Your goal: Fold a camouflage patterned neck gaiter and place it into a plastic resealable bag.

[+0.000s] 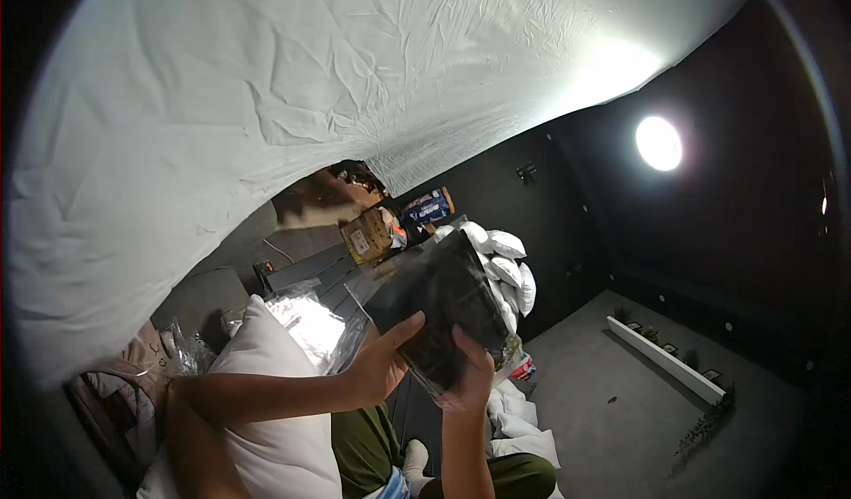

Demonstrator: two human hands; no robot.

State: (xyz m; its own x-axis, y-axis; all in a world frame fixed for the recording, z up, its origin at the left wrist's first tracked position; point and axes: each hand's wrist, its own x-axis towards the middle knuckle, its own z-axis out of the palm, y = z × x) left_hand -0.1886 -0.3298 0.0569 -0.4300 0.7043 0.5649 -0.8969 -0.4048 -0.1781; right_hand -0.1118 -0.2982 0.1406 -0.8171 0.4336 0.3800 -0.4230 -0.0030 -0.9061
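So a huge wrinkled white sheet [222, 82] filled most of the upper left, with a glary bright patch toward its right end. Right of that, a round light [659, 143] glowed against a really dark surface. Further back there was a cardboard box [362, 238] with a blue printed bag [428, 206] near it. A bunch of small white pillows [508, 269] was heaped up close to the dark wall [567, 224], and one bigger plump pillow [266, 401] sat lower left. Over on the grey wall [576, 410], a white shelf [665, 360] carried plants and small frames, one trailing plant [705, 432] dangling off its end.
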